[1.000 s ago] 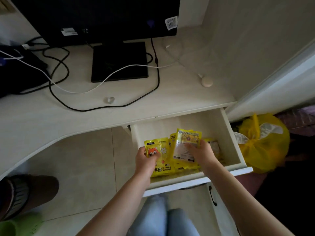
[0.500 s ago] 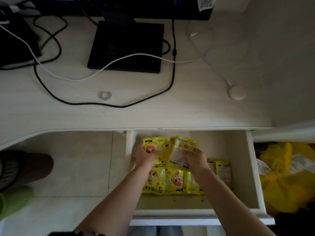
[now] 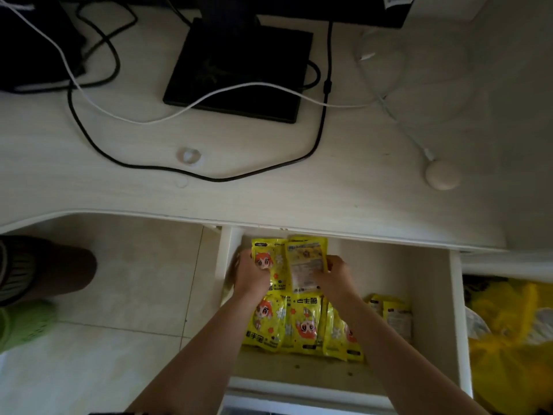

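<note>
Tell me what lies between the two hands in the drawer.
Head view: a yellow plastic cartoon-faced packet held by the left hand, beside a yellow label-side packet pinched by the right hand.

The packets (image 3: 270, 262) are of thin yellow plastic film, glossy, with small wrinkles that catch the light. The table (image 3: 269, 199) has a pale wood-grain surface, smooth and matt. The drawer (image 3: 431, 295) walls look like white coated board, smooth, with a soft shine. The monitor base (image 3: 239, 70) is black, flat and slightly glossy. The black cable (image 3: 209, 175) looks rubbery and matt; the white cable (image 3: 143, 120) looks smoother. The floor (image 3: 134, 280) is of light tiles, a little glossy. The yellow bag (image 3: 508, 339) is thin, crinkled plastic.
</note>
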`<state>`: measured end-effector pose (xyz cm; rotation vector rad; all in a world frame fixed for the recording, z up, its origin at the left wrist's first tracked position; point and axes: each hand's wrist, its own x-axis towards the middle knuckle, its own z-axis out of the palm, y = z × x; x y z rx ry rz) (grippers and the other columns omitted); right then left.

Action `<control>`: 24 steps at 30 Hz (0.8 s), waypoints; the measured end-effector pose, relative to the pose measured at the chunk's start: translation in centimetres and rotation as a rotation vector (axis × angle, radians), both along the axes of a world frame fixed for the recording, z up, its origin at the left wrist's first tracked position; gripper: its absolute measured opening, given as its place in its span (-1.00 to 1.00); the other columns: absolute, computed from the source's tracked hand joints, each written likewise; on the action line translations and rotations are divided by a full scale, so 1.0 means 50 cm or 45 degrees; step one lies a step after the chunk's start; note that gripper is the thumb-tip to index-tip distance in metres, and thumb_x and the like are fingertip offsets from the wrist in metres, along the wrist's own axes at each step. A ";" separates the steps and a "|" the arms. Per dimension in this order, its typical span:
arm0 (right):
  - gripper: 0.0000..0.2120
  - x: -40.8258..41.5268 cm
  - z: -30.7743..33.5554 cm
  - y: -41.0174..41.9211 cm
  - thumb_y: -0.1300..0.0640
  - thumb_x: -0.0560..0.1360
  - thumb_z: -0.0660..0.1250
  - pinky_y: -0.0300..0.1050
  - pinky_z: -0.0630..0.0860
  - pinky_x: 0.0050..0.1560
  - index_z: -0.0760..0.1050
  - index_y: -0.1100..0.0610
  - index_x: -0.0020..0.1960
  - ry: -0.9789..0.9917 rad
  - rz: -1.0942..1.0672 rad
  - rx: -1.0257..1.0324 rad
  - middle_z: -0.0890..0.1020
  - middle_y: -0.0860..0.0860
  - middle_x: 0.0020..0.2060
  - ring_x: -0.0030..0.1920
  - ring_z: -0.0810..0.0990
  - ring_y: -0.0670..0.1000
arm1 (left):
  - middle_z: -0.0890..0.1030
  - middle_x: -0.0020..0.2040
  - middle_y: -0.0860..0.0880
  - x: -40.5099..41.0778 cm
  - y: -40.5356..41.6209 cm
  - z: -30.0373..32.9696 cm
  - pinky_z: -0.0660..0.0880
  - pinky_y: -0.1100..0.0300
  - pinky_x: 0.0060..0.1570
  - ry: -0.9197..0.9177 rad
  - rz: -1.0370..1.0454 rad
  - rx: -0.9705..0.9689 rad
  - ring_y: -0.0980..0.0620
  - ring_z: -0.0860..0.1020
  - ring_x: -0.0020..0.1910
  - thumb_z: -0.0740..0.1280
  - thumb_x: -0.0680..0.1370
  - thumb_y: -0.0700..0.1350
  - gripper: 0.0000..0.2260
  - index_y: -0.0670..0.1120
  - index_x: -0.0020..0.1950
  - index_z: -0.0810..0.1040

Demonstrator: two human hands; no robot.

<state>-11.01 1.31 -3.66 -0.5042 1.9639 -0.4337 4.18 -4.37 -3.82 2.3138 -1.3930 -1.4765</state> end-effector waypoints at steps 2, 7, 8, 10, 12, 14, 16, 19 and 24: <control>-0.69 0.000 0.016 0.005 0.26 0.47 0.25 -0.01 0.54 -0.23 0.45 0.19 0.21 0.021 0.032 0.024 0.61 0.09 -0.09 -0.19 0.61 0.11 | 0.51 -0.05 0.05 0.005 0.010 0.019 0.46 0.26 -0.36 0.002 -0.044 0.002 0.12 0.51 -0.23 0.29 0.50 -0.36 -0.63 -0.10 0.26 0.40; -0.65 -0.001 0.079 0.030 0.15 0.54 0.25 -0.10 0.48 -0.17 0.41 0.22 0.30 0.172 0.290 0.010 0.59 0.16 0.14 -0.06 0.59 0.13 | 0.57 0.00 0.02 0.026 0.045 0.086 0.35 0.34 -0.54 -0.037 -0.177 -0.075 0.07 0.55 -0.23 0.26 0.49 -0.31 -0.72 -0.04 0.14 0.47; -0.62 0.001 0.092 0.037 0.14 0.55 0.25 -0.11 0.47 -0.10 0.39 0.22 0.33 0.198 0.330 -0.018 0.57 0.16 0.18 0.03 0.59 0.14 | 0.58 0.04 -0.03 0.030 0.051 0.097 0.33 0.38 -0.59 -0.038 -0.191 -0.093 0.07 0.55 -0.23 0.27 0.47 -0.31 -0.68 -0.05 0.19 0.49; -0.61 0.010 0.122 0.047 0.13 0.56 0.25 -0.15 0.44 0.00 0.37 0.20 0.35 0.211 0.388 -0.068 0.54 0.13 0.25 0.16 0.55 0.13 | 0.58 0.15 -0.06 0.040 0.069 0.122 0.34 0.43 -0.59 -0.007 -0.217 -0.135 0.18 0.51 -0.27 0.29 0.46 -0.30 -0.63 -0.07 0.25 0.49; -0.62 0.023 0.152 0.059 0.12 0.56 0.25 -0.16 0.43 0.06 0.37 0.18 0.35 0.213 0.432 -0.099 0.54 0.11 0.26 0.21 0.53 0.10 | 0.55 0.23 -0.06 0.056 0.086 0.157 0.37 0.45 -0.45 0.035 -0.184 -0.186 0.16 0.50 -0.21 0.30 0.48 -0.29 -0.64 -0.10 0.28 0.48; -0.64 0.041 0.183 0.072 0.12 0.57 0.22 -0.20 0.40 0.02 0.38 0.17 0.35 0.236 0.514 -0.115 0.56 0.11 0.23 0.20 0.54 0.11 | 0.55 0.22 -0.07 0.076 0.106 0.198 0.40 0.42 -0.34 0.070 -0.108 -0.246 0.16 0.52 -0.20 0.28 0.51 -0.29 -0.68 -0.12 0.26 0.48; -0.65 0.063 0.211 0.085 0.14 0.58 0.21 -0.23 0.35 -0.03 0.37 0.17 0.35 0.260 0.588 -0.148 0.57 0.12 0.21 0.20 0.54 0.12 | 0.58 0.18 -0.08 0.102 0.126 0.232 0.40 0.46 -0.33 0.104 -0.028 -0.312 0.16 0.54 -0.21 0.27 0.52 -0.30 -0.71 -0.13 0.23 0.49; -0.65 0.102 0.249 0.097 0.13 0.58 0.20 -0.18 0.46 -0.07 0.38 0.16 0.34 0.272 0.677 -0.228 0.58 0.10 0.19 0.12 0.58 0.10 | 0.60 0.14 -0.08 0.154 0.164 0.274 0.43 0.27 -0.06 0.112 0.030 -0.367 0.03 0.56 0.01 0.27 0.53 -0.27 -0.73 -0.13 0.22 0.49; -0.68 0.189 0.295 0.097 0.13 0.57 0.18 -0.22 0.42 -0.41 0.40 0.09 0.31 0.244 0.695 -0.302 0.60 0.05 0.12 -0.29 0.54 -0.06 | 0.62 -0.02 -0.03 0.263 0.231 0.311 0.42 0.26 -0.11 0.030 0.205 -0.449 0.05 0.57 -0.10 0.24 0.57 -0.21 -0.79 -0.11 0.19 0.52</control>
